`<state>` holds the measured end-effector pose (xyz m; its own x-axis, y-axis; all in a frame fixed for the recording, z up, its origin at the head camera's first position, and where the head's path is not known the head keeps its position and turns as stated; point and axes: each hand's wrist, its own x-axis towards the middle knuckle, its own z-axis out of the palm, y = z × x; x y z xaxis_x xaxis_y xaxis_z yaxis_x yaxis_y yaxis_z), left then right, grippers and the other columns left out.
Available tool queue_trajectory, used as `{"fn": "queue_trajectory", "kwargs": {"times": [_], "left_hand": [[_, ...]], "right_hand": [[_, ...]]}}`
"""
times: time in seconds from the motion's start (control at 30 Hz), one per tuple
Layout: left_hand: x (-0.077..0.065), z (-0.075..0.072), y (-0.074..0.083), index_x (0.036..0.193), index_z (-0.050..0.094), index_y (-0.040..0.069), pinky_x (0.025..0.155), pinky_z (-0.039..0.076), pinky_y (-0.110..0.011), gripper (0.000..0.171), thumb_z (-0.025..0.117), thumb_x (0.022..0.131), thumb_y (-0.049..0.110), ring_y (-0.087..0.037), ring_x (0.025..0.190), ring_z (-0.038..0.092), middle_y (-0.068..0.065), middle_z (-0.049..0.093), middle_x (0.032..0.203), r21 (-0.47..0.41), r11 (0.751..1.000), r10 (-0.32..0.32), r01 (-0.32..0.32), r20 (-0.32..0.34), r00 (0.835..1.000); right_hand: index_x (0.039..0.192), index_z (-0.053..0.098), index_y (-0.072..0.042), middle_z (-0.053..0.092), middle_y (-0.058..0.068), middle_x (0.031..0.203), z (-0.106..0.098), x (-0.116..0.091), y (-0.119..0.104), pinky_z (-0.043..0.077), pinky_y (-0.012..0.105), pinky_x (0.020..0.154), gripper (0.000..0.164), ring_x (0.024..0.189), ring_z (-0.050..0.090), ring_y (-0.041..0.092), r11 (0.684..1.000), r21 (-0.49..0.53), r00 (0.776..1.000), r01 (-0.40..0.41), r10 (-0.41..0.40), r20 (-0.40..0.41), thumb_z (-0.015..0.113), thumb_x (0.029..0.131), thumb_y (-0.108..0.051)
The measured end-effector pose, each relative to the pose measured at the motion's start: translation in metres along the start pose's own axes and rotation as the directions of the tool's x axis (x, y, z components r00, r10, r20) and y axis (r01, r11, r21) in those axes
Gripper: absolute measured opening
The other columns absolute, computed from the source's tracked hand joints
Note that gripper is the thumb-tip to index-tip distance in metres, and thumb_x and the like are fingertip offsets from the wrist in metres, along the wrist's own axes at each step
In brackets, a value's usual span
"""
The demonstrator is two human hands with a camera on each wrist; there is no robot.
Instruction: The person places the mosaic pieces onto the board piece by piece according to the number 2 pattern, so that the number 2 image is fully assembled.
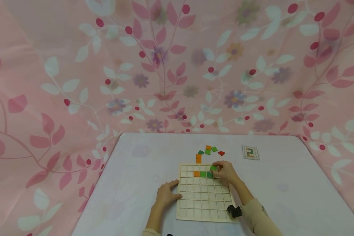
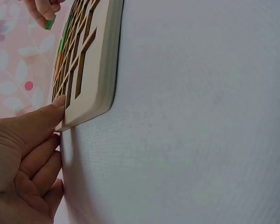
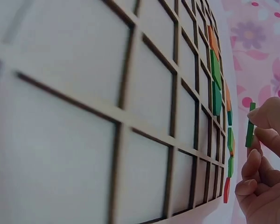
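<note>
My left hand holds the left edge of a pale wooden grid board. In the left wrist view its thumb lies on the rim and the other fingers are curled beside the edge. My right hand pinches a green square tile between thumb and fingers above the board's far right part. Set in the second row are an orange tile, a green tile and a dark green tile, side by side.
Beyond the board lie orange tiles, a dark green piece, green tiles and a red fan-shaped piece. A pattern card lies to the right on the white table. A floral curtain hangs behind.
</note>
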<state>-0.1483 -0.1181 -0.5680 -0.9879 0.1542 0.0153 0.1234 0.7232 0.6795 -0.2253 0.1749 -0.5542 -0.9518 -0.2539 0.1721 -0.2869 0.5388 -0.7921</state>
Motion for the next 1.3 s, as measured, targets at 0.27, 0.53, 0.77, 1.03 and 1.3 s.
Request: {"fn": "queue_trajectory", "kwargs": {"times": [0.27,0.53,0.77,1.03,1.3], "left_hand": [[0.001,-0.001,0.000,0.119,0.063,0.004,0.090,0.044,-0.055,0.060,0.083,0.065,0.020,-0.041,0.111,0.057,-0.018,0.062,0.120,0.002,1.000,0.003,-0.003,0.000,1.000],[0.001,0.000,0.001,0.120,0.063,0.003,0.091,0.044,-0.055,0.061,0.083,0.065,0.020,-0.040,0.112,0.057,-0.018,0.062,0.121,0.006,1.000,0.009,-0.009,0.002,1.000],[0.000,0.000,0.000,0.120,0.063,0.003,0.091,0.044,-0.055,0.061,0.083,0.065,0.020,-0.040,0.112,0.057,-0.018,0.062,0.121,0.006,1.000,0.008,-0.008,0.006,1.000],[0.000,0.001,-0.001,0.119,0.063,0.004,0.091,0.044,-0.054,0.060,0.083,0.065,0.021,-0.039,0.111,0.057,-0.018,0.063,0.120,0.019,1.000,0.014,-0.014,0.001,1.000],[0.000,0.001,-0.001,0.121,0.063,0.004,0.092,0.043,-0.054,0.061,0.082,0.066,0.022,-0.039,0.113,0.057,-0.018,0.062,0.121,0.007,1.000,0.000,0.000,0.003,1.000]], "right_hand": [[0.099,0.067,0.006,0.067,0.013,0.092,0.011,-0.019,-0.001,0.048,0.024,0.061,0.029,0.073,0.053,0.015,0.998,-0.052,0.998,0.036,-0.033,0.046,0.072,0.071,0.000],[0.095,0.067,0.005,0.062,0.006,0.083,0.020,-0.030,-0.005,0.043,0.022,0.058,0.027,0.068,0.048,0.012,0.993,-0.085,0.993,0.085,-0.077,0.093,0.074,0.069,-0.002],[0.094,0.070,0.003,0.063,0.008,0.091,0.020,-0.035,-0.007,0.048,0.026,0.066,0.020,0.079,0.055,0.016,0.979,-0.108,0.978,0.171,-0.156,0.137,0.073,0.074,-0.002],[0.091,0.073,0.003,0.064,0.010,0.093,0.018,-0.039,-0.005,0.048,0.028,0.063,0.016,0.080,0.057,0.022,0.973,-0.143,0.981,0.183,-0.171,0.090,0.074,0.076,-0.001],[0.074,0.072,-0.008,0.066,-0.003,0.075,0.027,-0.040,-0.008,0.050,0.025,0.061,0.010,0.067,0.060,0.012,0.987,-0.161,0.994,0.015,-0.033,-0.108,0.080,0.069,-0.007]]}}
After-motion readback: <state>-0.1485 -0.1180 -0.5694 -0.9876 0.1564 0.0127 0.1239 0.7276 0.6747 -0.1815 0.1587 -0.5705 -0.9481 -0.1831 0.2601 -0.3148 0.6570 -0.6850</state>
